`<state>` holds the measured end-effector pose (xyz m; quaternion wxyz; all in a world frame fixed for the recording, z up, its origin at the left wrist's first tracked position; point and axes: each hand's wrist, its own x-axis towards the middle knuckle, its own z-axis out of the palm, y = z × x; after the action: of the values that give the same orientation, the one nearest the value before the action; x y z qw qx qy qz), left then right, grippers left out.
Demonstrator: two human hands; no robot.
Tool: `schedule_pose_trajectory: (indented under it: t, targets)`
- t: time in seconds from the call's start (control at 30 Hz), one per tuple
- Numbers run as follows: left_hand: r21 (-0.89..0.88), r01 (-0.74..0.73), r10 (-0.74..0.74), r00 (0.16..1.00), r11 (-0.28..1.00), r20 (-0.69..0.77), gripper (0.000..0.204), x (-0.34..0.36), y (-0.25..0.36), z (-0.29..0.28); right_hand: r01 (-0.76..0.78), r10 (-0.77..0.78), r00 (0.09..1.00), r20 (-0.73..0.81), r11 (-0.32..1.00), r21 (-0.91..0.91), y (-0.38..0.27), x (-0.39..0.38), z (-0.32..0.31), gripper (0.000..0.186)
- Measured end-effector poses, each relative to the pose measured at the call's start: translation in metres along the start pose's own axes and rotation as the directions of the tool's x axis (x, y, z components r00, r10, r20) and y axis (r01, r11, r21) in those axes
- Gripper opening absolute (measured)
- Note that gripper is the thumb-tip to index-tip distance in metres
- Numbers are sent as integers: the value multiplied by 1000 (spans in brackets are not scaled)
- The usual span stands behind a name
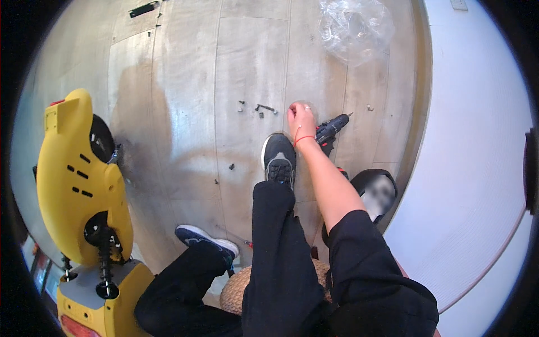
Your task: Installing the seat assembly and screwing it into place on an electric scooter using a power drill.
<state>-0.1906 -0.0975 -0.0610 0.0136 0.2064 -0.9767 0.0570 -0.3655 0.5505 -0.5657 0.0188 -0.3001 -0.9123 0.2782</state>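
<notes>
**Cordless drill [331, 130] and small metal fittings [265, 108] were seen on either side of the right grip [303, 119]**

A wood-plank floor [185, 84] was spread beneath the scene. At the left, a yellow ride-on vehicle [78, 174] was seen, its dark wheel and spring shock absorbers exposed. At the upper right, a crumpled clear plastic bag [356, 28] was seen on the floor. A woven stool [236, 289] was partly covered by black trousers [275, 258]. Beyond the right forearm [334, 185], a black rounded object [387, 180] was seen; its kind could not be told. The drill was laid just right of the wrist, its bit pointed to the upper right and its lower part partly hidden by the forearm. The right grip was held near the toe of a dark sneaker [278, 149], its fingers curled inward; whether anything was pinched could not be told. The left grip was out of view, so its state could not be told. The fittings were scattered on the floor just left of the right fingertips, and a dark screw [231, 166] was seen nearer the vehicle.
</notes>
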Motion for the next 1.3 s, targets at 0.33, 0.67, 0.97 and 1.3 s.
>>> schedule_pose_trajectory:
  t: [0.33, 0.67, 0.97, 1.3]
  targets:
    - [-132, -62, 17, 949, 989, -315, 51, -41, 23, -43, -381, 173, 914, 366, 674, 633, -151, -87, -170, 22]
    - [-204, 863, 489, 440, -463, 753, 42, -118, 227, -66, 721, -862, 481, -162, 284, 632, -332, -324, -378, 18]
    - [-110, 923, 630, 334, -367, 701, 26, -125, 256, -58, 611, -734, 679, -24, 546, 572, -271, -323, -395, 19]
    - [-384, 907, 298, 419, -171, 858, 17, -94, 247, -27, -264, 324, 856, 402, 944, -199, 16, -143, -172, 73]
